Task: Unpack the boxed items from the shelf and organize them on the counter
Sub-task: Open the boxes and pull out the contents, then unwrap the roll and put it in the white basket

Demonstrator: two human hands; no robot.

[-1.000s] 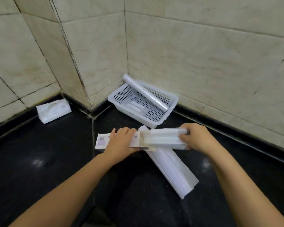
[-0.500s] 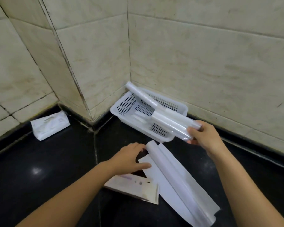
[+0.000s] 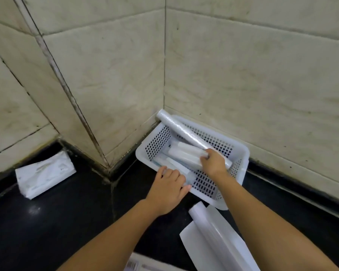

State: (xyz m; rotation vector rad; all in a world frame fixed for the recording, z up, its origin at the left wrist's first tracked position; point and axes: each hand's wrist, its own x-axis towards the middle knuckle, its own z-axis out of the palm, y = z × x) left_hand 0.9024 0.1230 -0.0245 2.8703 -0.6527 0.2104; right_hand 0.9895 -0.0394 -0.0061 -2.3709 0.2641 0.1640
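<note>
A white perforated basket [image 3: 158, 142] sits in the tiled corner on the black counter. My right hand [image 3: 213, 163] is inside it, closed on the end of a clear-wrapped white roll [image 3: 184, 155] that lies in the basket. My left hand [image 3: 168, 189] rests on the basket's near rim, fingers curled over the edge. A longer wrapped roll [image 3: 181, 131] leans across the basket's top. The emptied box [image 3: 143, 266] lies at the bottom edge between my forearms, mostly cut off.
A partly unrolled white sheet [image 3: 215, 237] lies on the counter just below the basket. A white packet [image 3: 44, 175] rests against the left wall. Tiled walls close off the back and left. The black counter [image 3: 57, 222] spreads to the left.
My right hand carried the wrapped roll from above the basket's rim down into it. My left hand left the unrolled sheet and came to the basket's near rim. The view moved closer.
</note>
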